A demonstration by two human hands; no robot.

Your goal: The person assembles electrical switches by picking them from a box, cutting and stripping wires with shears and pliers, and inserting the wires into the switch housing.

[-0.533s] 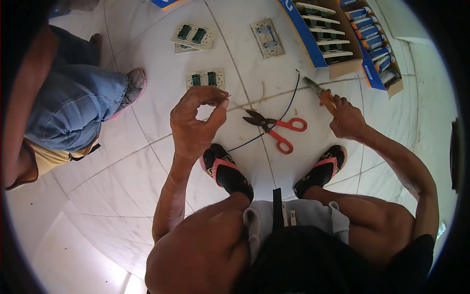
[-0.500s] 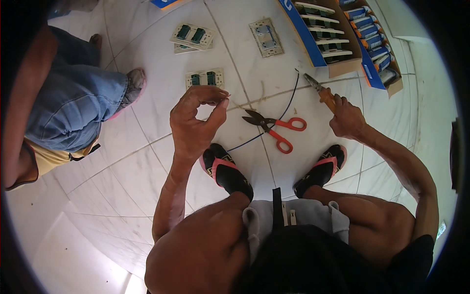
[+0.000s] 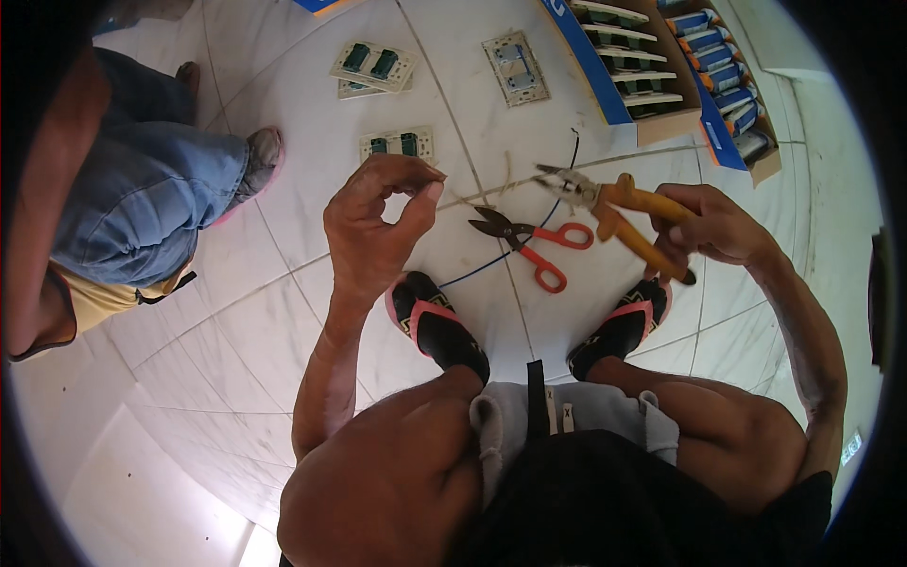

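Observation:
My left hand is raised with thumb and forefinger closed in a pinch; whatever is between them is too small to make out. In my right hand is a pair of pliers with yellow-orange handles. Its handles are spread, and its jaws point left. Red-handled snips lie on the floor between my hands, across a thin dark blue wire. Just beyond my left hand lies a wall plate with green modules.
Two stacked wall plates lie farther off, and another plate lies face down. An open box of plates and a box of small wrapped packs stand at far right. Someone in jeans is at my left.
My right hand has turned and lifted the pliers leftward; their handles have spread apart. My left hand has stayed nearly in place, still pinched.

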